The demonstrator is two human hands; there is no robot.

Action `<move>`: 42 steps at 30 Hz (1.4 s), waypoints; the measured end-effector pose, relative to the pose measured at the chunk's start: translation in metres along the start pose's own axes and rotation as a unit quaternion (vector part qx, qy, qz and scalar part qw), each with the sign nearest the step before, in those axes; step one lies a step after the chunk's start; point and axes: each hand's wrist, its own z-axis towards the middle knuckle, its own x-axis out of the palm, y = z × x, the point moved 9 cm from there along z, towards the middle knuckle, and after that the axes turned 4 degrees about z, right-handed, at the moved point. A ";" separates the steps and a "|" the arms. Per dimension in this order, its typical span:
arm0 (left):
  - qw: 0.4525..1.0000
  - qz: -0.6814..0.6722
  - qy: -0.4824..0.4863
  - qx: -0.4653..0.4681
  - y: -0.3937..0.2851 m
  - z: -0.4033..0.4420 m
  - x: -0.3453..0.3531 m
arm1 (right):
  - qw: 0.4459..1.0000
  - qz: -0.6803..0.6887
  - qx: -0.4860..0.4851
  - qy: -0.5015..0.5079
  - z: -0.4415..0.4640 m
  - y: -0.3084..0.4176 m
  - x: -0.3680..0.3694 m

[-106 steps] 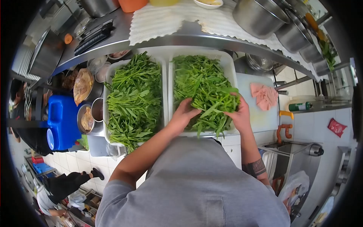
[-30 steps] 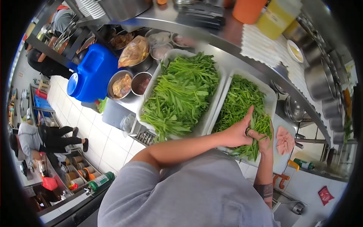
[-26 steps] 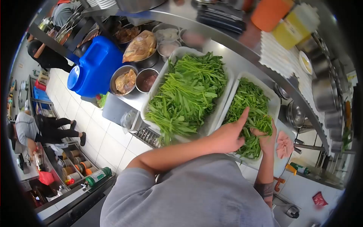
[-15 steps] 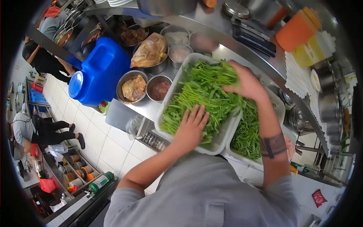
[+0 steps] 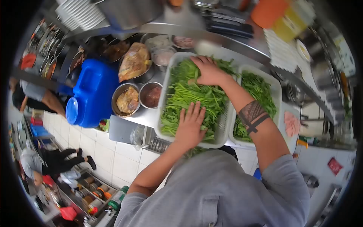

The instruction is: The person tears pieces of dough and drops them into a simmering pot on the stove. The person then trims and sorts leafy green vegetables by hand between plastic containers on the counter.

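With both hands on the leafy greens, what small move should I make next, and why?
Perhaps the right hand should spread some leafy greens toward the near right corner of the left plastic basket: the left hand rests on the heap, while the perforated wall shows bare there.

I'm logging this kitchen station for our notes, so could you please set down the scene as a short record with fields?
left hand: spread flat on leafy greens
right hand: on the same greens, farther from the body
left basket: white, perforated, under both hands
right basket: white, also holding greens, no hand in it
left side: blue jug; meat in metal bowls
right side: crumpled pink cloth
background: another person, lower left
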 end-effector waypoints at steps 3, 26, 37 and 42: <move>1.000 0.027 0.007 0.011 -0.002 0.002 -0.012 | 0.996 0.029 -0.059 -0.065 -0.032 -0.010 -0.063; 0.870 -0.458 0.041 -0.178 -0.139 0.057 0.136 | 0.893 0.274 0.208 -0.292 -0.387 -0.173 -0.038; 0.832 -0.467 0.176 -0.242 -0.151 0.061 0.146 | 0.852 0.395 0.165 -0.302 -0.390 -0.156 -0.089; 0.775 -0.546 0.213 -0.235 -0.140 0.072 0.157 | 0.993 0.051 0.077 -0.073 -0.341 -0.121 -0.005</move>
